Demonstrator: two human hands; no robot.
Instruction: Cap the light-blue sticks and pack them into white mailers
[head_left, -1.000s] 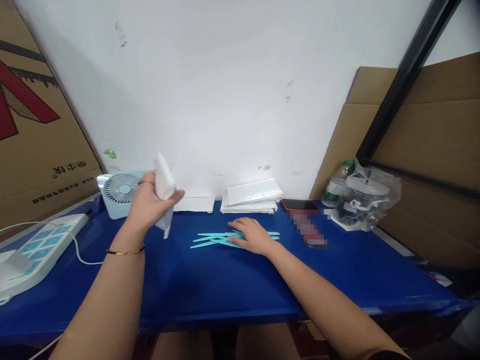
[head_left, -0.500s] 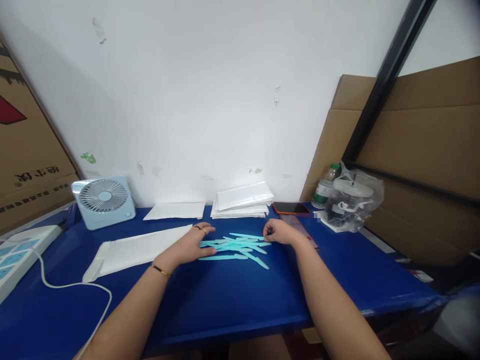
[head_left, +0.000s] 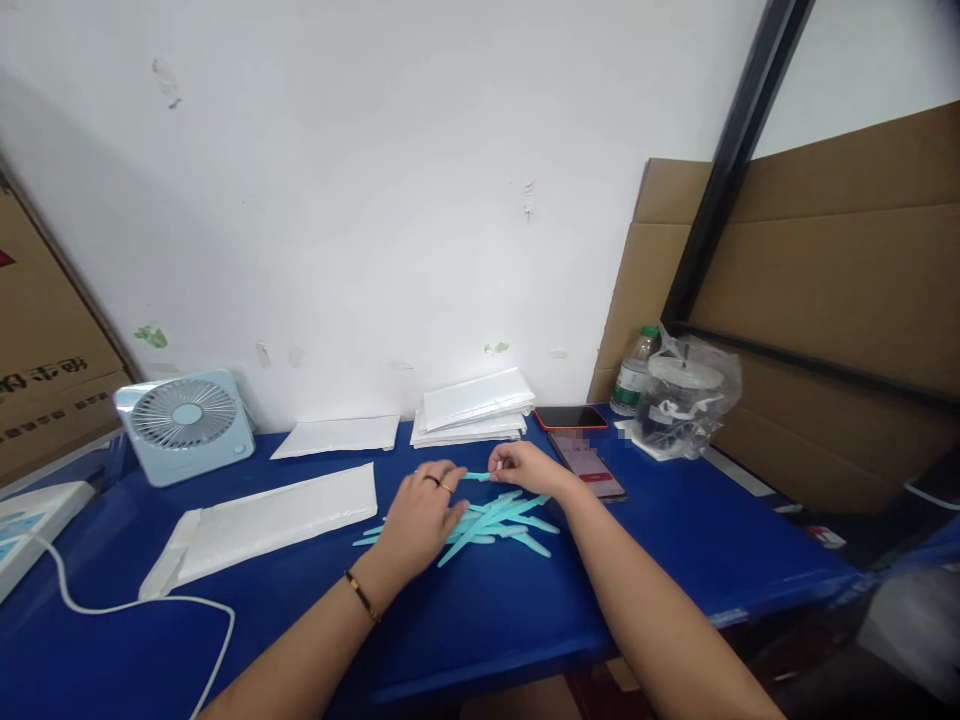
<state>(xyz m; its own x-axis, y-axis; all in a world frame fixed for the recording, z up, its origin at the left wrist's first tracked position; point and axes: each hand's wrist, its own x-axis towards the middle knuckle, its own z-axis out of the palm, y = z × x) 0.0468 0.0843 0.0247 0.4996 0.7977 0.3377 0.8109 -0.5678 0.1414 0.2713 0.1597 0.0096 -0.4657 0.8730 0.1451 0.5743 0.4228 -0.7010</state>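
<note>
I have one stick (head_left: pixel 478 476) pinched in the right hand (head_left: pixel 525 468) beyond the pile (head_left: pixel 487 521), the rest lying jumbled; left hand (head_left: pixel 421 512) curves at the pile's left, grip unclear.

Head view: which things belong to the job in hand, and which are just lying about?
Apparently in the job:
- right hand, pinching a turquoise stick
- left hand, at the turquoise pile
- probably the long white packet

Apparently lying about:
- fan
- red-edged phone
- bottle
- bagged cup
- power strip
</note>
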